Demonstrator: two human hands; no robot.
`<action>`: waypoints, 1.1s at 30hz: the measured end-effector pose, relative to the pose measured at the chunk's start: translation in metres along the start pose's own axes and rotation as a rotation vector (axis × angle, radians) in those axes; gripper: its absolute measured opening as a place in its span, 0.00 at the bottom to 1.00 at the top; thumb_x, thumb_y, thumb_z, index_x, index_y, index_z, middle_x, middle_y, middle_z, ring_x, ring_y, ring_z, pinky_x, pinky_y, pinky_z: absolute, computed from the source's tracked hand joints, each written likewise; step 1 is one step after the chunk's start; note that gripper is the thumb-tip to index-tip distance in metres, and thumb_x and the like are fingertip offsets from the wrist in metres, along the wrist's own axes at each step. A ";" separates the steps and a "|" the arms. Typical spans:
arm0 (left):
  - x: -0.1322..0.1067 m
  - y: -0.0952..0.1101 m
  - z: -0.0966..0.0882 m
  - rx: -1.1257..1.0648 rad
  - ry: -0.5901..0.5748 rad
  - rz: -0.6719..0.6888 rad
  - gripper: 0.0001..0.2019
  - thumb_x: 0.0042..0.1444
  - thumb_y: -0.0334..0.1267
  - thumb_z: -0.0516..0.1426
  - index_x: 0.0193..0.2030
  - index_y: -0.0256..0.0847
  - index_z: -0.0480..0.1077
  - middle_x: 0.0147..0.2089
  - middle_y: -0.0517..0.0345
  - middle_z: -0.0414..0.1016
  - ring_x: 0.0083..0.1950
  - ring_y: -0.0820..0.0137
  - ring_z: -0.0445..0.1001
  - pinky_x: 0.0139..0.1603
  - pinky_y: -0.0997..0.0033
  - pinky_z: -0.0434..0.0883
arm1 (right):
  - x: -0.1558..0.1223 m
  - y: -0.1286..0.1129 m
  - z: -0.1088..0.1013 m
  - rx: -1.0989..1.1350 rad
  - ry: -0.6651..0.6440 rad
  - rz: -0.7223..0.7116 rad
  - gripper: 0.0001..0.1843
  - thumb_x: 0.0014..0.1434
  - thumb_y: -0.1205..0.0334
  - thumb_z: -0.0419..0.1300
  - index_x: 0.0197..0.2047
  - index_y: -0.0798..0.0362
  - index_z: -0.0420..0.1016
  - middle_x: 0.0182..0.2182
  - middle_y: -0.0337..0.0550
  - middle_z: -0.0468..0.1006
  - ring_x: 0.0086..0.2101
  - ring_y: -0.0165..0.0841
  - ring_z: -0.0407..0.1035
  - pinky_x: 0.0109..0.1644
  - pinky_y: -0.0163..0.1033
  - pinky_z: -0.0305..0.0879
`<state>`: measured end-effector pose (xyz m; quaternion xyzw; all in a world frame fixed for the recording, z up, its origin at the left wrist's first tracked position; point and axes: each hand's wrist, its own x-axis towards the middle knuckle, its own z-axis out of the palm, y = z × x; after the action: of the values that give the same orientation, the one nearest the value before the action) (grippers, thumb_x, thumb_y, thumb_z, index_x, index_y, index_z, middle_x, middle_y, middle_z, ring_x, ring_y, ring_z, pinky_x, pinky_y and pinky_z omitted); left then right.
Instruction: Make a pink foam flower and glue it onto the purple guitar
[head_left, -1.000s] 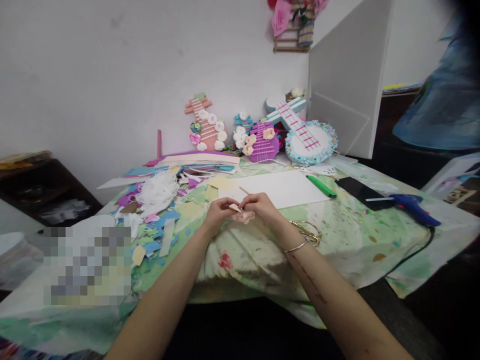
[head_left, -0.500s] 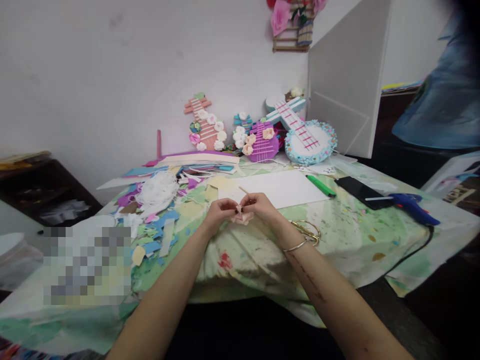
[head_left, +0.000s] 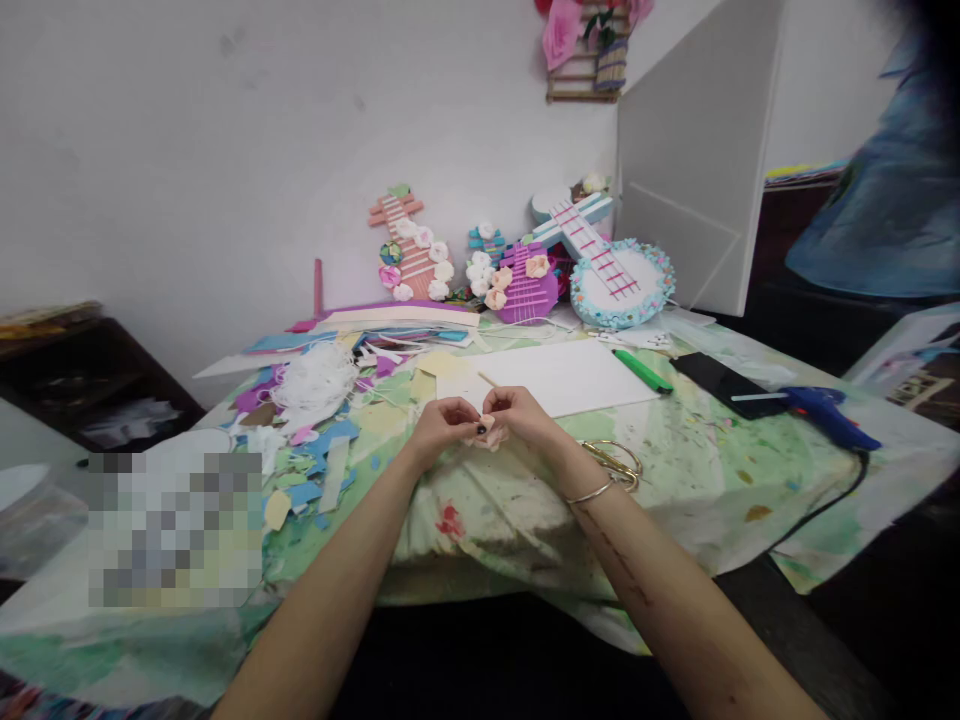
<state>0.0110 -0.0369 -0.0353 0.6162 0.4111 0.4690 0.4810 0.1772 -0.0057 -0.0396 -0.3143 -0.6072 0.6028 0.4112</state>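
Note:
My left hand (head_left: 444, 424) and my right hand (head_left: 520, 414) meet just above the table's middle, fingers curled in a pinch around a small pale pink paper flower (head_left: 489, 433). A thin wooden stick (head_left: 489, 381) pokes up behind my right fingers. A bangle sits on my right wrist. Gold scissors (head_left: 619, 464) lie just right of that wrist.
A white sheet (head_left: 570, 378) lies behind my hands, with a green marker (head_left: 643, 372), a black phone (head_left: 721, 385) and a blue glue gun (head_left: 829, 416) to the right. Paper scraps (head_left: 315, 440) cover the left. Decorated craft pieces (head_left: 525, 270) lean on the wall beside a white board (head_left: 694, 160).
The paper strip that stuck out between my fingers has been wound in; the flower is now tucked tighter between both hands. My arms have hardly moved.

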 end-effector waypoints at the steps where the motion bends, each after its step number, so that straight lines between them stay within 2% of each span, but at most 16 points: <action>1: 0.000 0.000 0.000 0.002 0.000 0.004 0.12 0.37 0.36 0.67 0.27 0.34 0.71 0.23 0.59 0.72 0.24 0.75 0.69 0.25 0.77 0.64 | 0.000 0.000 0.000 0.003 -0.004 0.002 0.08 0.36 0.68 0.63 0.23 0.56 0.68 0.15 0.35 0.71 0.17 0.28 0.68 0.20 0.30 0.62; 15: -0.002 0.003 0.003 -0.002 -0.022 0.048 0.14 0.37 0.37 0.67 0.29 0.35 0.71 0.26 0.59 0.72 0.26 0.75 0.69 0.26 0.77 0.65 | -0.002 -0.003 0.001 0.014 0.006 0.013 0.07 0.36 0.70 0.62 0.22 0.56 0.68 0.14 0.35 0.71 0.17 0.29 0.68 0.19 0.31 0.62; 26: -0.002 0.002 0.004 -0.031 -0.040 0.061 0.12 0.37 0.36 0.67 0.24 0.34 0.70 0.26 0.58 0.72 0.26 0.75 0.68 0.27 0.76 0.65 | 0.000 0.000 0.000 0.008 -0.001 0.004 0.06 0.35 0.70 0.62 0.22 0.56 0.69 0.14 0.35 0.71 0.16 0.28 0.67 0.19 0.30 0.60; 33: -0.002 0.002 0.002 -0.083 0.016 0.067 0.12 0.36 0.35 0.67 0.24 0.34 0.69 0.25 0.60 0.71 0.25 0.76 0.69 0.27 0.77 0.65 | 0.001 -0.001 -0.001 -0.007 0.008 -0.015 0.07 0.35 0.73 0.58 0.23 0.56 0.70 0.16 0.35 0.72 0.19 0.28 0.67 0.22 0.31 0.61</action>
<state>0.0128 -0.0395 -0.0338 0.6054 0.3744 0.5062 0.4868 0.1778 -0.0046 -0.0382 -0.3135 -0.6100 0.5964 0.4169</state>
